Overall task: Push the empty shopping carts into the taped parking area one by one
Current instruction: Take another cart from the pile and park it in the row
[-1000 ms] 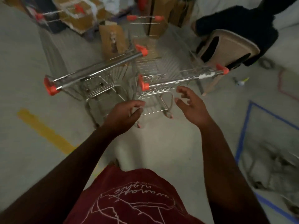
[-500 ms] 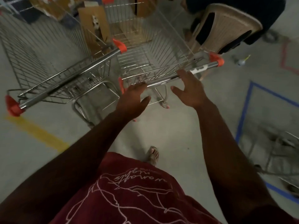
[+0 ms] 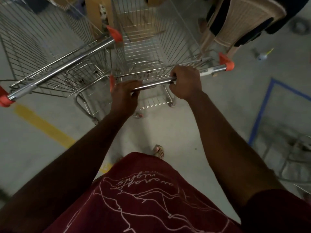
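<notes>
Two empty wire shopping carts with orange handle caps stand side by side in front of me. My left hand (image 3: 125, 95) and my right hand (image 3: 185, 81) are both closed around the chrome handle bar (image 3: 154, 84) of the right cart (image 3: 159, 39). The left cart (image 3: 50, 52) stands untouched, its handle slanting toward the lower left. Blue tape (image 3: 262, 106) marks the parking area on the floor at the right, where part of another wire cart (image 3: 292, 158) shows at the frame edge.
A beige plastic chair (image 3: 244, 19) draped with dark cloth stands close to the right cart's far right side. Cardboard boxes (image 3: 96, 15) sit beyond the carts. A yellow floor stripe (image 3: 43, 125) runs at the left. A small object (image 3: 261, 56) lies on the floor near the chair.
I have stepped closer to the carts. Both hands, open and reaching before, have closed on the right cart's handle bar.
</notes>
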